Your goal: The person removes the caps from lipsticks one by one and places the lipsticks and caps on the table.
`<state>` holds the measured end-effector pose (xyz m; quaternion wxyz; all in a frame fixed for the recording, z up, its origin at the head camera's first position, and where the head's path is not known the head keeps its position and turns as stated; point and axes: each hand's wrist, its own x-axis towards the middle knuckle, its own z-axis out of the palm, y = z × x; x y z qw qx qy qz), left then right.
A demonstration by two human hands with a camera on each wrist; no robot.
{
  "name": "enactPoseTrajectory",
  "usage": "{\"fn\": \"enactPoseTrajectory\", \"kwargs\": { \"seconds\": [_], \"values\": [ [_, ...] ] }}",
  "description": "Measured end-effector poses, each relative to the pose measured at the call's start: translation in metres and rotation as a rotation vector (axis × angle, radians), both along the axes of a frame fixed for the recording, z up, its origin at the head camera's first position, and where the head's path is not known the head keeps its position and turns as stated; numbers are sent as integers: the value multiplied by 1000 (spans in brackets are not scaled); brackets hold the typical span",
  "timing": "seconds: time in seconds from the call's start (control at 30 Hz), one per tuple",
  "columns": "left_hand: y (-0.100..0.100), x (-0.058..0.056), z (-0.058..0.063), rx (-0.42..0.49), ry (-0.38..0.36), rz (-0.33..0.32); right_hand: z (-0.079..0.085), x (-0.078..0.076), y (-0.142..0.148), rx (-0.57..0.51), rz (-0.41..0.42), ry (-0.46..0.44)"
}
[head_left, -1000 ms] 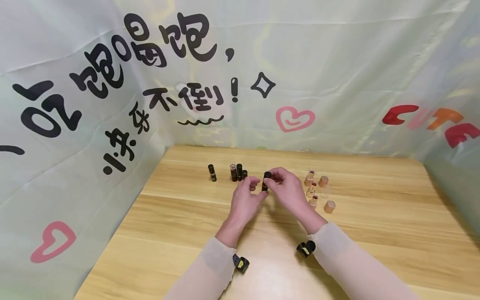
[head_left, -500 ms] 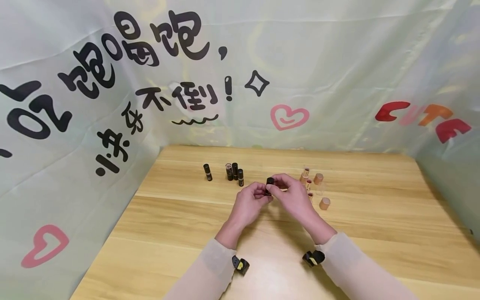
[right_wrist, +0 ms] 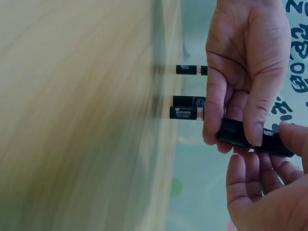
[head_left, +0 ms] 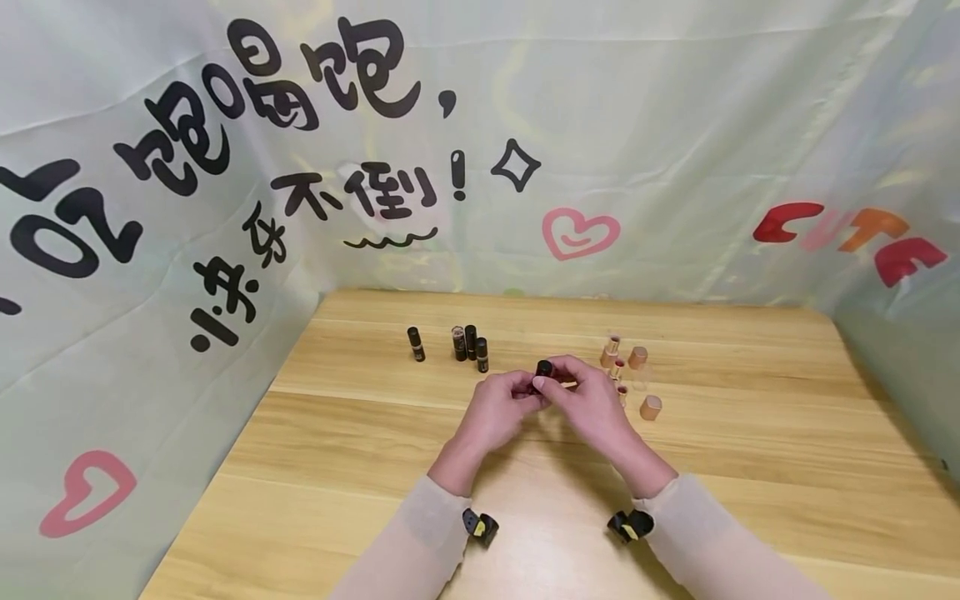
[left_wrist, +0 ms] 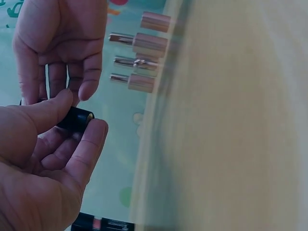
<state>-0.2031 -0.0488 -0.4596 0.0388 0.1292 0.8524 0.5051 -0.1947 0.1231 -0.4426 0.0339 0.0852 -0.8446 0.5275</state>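
Above the table, both hands hold one black lipstick tube (head_left: 543,367) between them. My left hand (head_left: 498,410) pinches its lower part between thumb and fingers, as the left wrist view shows. The right hand (head_left: 592,402) grips the upper part, its thumb (right_wrist: 292,137) lying along the black side near the end. In the right wrist view the tube (right_wrist: 233,133) lies across the fingers of both hands. Nearest the left hand, a black lipstick with a pale band (head_left: 482,355) stands upright on the wooden table (head_left: 360,467).
More black lipsticks (head_left: 459,343) stand behind the left hand, one (head_left: 416,343) apart at far left. Beside the right hand are uncapped rose-gold lipsticks (head_left: 611,353), loose rose-gold caps (head_left: 651,407) and a clear cap (head_left: 643,379). A printed cloth (head_left: 660,150) encloses the table's back and sides.
The left fingers have come onto the black tube beside the right hand's hold. Both hands have drawn slightly nearer the body, uncovering a standing black lipstick. The head view has shifted a little.
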Motion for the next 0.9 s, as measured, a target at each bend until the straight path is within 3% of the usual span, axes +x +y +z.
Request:
{"fn": "enactPoseTrajectory", "kwargs": {
  "seconds": [0.23,0.4,0.9],
  "values": [
    [-3,2,14,12,3,-17,7,4,0,-62,4,21],
    [-4,4,22,24,-1,-35,13,7,1,-48,-4,28],
    [-4,6,30,94,-32,-69,20,10,-2,-69,-43,54]
  ]
}}
